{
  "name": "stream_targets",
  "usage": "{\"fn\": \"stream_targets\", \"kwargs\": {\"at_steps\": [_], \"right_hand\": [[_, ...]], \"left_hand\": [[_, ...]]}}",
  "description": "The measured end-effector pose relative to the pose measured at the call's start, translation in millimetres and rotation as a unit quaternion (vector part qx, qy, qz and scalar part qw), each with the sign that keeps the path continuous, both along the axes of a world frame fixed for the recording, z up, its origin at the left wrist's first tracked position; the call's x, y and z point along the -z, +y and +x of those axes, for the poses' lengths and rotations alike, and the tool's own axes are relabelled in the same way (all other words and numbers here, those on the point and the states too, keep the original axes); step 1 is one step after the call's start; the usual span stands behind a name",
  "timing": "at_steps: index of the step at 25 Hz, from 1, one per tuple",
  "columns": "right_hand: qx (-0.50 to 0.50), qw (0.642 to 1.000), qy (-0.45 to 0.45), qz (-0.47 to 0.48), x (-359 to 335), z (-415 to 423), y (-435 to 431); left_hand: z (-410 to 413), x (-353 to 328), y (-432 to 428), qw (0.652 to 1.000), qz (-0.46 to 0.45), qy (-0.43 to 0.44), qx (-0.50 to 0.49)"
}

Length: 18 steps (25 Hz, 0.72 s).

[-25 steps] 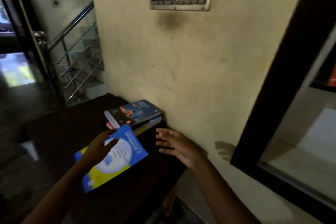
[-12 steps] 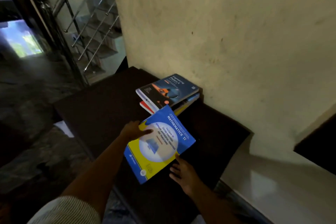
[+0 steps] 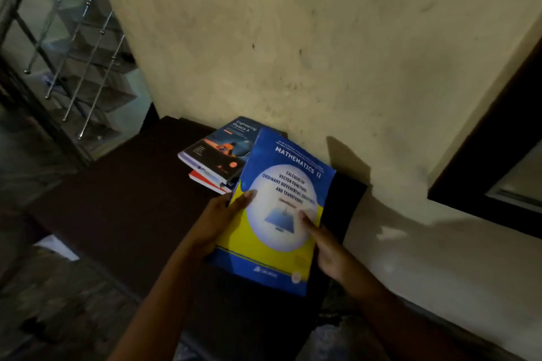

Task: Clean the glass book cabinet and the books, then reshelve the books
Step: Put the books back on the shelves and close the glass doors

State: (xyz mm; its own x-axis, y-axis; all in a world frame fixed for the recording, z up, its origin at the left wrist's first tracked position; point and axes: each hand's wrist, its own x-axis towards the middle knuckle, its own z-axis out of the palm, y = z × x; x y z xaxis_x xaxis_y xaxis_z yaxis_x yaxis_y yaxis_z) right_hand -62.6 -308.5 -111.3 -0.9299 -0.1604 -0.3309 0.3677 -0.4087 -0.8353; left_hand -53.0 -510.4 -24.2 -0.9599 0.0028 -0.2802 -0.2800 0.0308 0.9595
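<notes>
Both hands are holding a blue and yellow Mathematics book (image 3: 280, 173) just above the dark wooden table (image 3: 123, 199), over its end nearest the wall. The left hand (image 3: 215, 224) is gripping the book's left edge, thumb lying across the cover and fingers tucked underneath. The right hand (image 3: 327, 248) is clasping the right edge, thumb pressing on the cover, its other fingers hidden behind the book. The book is tilting up towards the camera, its far corner overlapping a small stack of books (image 3: 217, 155) that is lying flat at the back of the table, against the stained cream wall (image 3: 293, 53). An Engineering Physics title is sitting on top of that stack. Beyond the table's far left end, a steel stair railing (image 3: 73, 53) is rising beside grey steps. To the right of the table, a dark cabinet frame (image 3: 481, 161) is showing at the picture's edge. A white sheet (image 3: 55, 246) is lying on the floor beside the table's near left side.
</notes>
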Motion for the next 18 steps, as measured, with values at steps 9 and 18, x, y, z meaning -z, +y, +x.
{"fn": "stream_targets", "kwargs": {"at_steps": [9,18], "right_hand": [[0.166,0.942,0.101,0.273,-12.1,-38.1,19.6],[0.201,0.937,0.004,0.284,32.2,-41.7,54.8]], "left_hand": [[-120.5,65.5,-40.8,0.892,-0.419,0.162,-0.056],[-166.6,103.3,-34.9,0.692,-0.695,0.144,0.132]]}}
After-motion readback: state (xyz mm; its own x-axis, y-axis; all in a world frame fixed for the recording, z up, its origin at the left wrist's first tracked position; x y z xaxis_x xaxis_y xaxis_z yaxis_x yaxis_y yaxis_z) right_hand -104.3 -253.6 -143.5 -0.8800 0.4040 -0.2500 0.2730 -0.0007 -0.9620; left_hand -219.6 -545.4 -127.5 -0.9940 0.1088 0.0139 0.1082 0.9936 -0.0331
